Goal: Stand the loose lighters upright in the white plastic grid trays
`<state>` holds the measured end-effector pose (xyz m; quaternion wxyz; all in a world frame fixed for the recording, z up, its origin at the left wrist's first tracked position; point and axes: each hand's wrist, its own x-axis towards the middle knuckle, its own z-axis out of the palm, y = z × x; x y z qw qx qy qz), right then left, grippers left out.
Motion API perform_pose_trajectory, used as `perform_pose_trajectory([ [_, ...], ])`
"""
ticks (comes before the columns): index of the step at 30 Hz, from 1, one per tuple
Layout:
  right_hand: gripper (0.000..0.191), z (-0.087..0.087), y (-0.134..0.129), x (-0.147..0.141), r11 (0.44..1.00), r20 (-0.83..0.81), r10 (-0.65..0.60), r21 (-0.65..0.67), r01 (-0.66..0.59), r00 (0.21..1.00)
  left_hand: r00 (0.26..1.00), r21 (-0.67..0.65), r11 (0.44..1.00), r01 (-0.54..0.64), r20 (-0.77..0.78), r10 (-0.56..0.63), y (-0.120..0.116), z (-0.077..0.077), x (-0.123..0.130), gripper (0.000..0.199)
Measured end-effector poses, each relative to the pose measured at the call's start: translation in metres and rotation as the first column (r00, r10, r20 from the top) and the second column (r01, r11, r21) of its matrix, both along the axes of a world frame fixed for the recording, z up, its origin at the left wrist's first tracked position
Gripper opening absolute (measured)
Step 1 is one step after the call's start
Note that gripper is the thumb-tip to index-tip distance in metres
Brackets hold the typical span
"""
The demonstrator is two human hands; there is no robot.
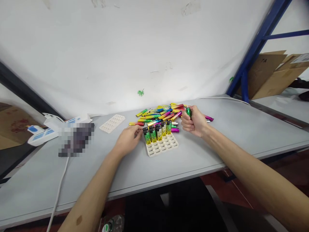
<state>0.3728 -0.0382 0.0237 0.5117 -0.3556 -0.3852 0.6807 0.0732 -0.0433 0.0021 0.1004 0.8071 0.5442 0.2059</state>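
My right hand (194, 121) is closed around a green metallic lighter (188, 112), held upright above the table to the right of the loose pile. My left hand (129, 139) lies at the left side of a white slotted tray (162, 146), its fingers loosely bent and reaching to the end of the lighter row. Several lighters with black tops and green, yellow or clear bodies (153, 133) stand upright in the tray's back row. The slots in front of them hold nothing. Behind the tray is a heap of shiny multicoloured lighters (166, 112) lying flat.
A second white slotted tray (112, 123) lies to the left. Further left are a power strip (45, 135) with plugs, a blurred dark object (78, 140) and a white cable (59, 190). Cardboard boxes (270, 75) stand beyond a blue frame (256, 38) at right; a wall rises behind.
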Motion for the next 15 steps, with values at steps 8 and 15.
perform_pose_trajectory([
  [8,0.057,0.0032,-0.0006,0.0025,0.997,-0.097,0.076,-0.019,-0.078,0.992,1.0,0.028,1.0,0.004,-0.012,-0.004,-0.0007,0.0002,0.0007,0.03],
  [15,0.047,0.0058,-0.0037,0.0011,0.995,-0.047,0.101,-0.006,-0.101,0.994,1.0,0.021,1.0,0.005,-0.009,-0.005,-0.0014,0.0008,0.0004,0.031],
])
